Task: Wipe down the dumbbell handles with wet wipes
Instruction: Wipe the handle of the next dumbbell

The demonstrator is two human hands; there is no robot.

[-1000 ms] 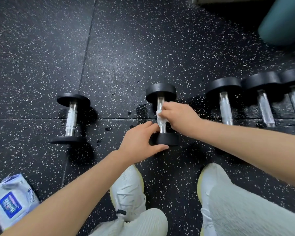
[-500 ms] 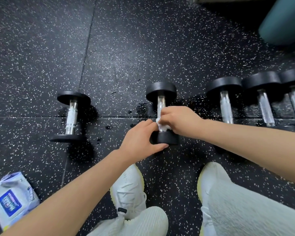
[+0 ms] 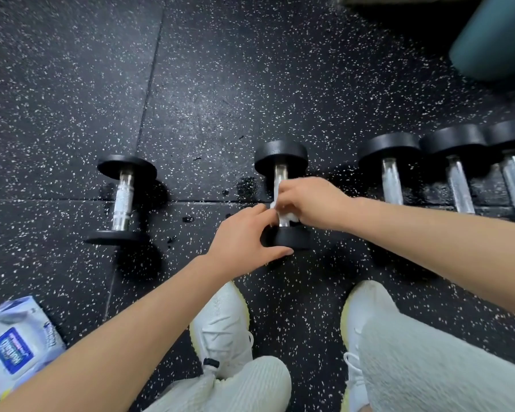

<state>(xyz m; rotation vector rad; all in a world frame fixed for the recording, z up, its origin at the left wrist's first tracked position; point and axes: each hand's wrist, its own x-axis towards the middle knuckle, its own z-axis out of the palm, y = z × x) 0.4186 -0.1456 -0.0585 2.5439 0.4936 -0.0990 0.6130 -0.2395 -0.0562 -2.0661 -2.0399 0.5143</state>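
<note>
A small black dumbbell (image 3: 281,157) with a silver handle lies on the speckled floor in the middle. My right hand (image 3: 309,202) is wrapped around its handle with a white wet wipe (image 3: 286,216) pressed against the metal. My left hand (image 3: 241,237) grips the near black head (image 3: 292,237) of the same dumbbell. Another small dumbbell (image 3: 122,197) lies to the left, untouched. Three larger dumbbells (image 3: 393,179) lie in a row on the right.
A white and blue wet wipe pack (image 3: 15,343) lies at the lower left. My white shoes (image 3: 223,325) stand just behind the middle dumbbell. A teal padded object (image 3: 494,37) is at the top right. Wet patches darken the floor around the dumbbells.
My right hand has slid a little along the handle toward the near head and back, with the wipe bunched under it. My left hand has stayed on the near head.
</note>
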